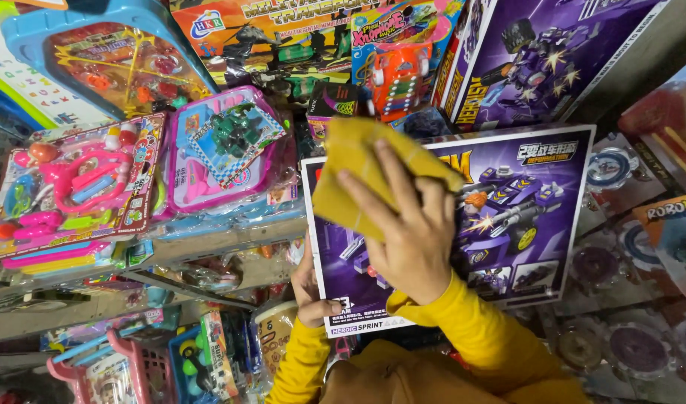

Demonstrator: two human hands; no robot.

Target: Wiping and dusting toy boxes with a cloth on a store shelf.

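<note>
Crowded toy shelves hem in the purple box; left hand grips its corner, right hand presses a yellow cloth on it.

Toy shop, by all signs. Shelves around me are crammed with packaged toys still sealed: a pink play doctor set on card, a pink blister-packed case, purple building-kit boxes, an orange toy car in its box. Spinning-top packs are stacked along the right side. Toy carts stand low at left.
</note>
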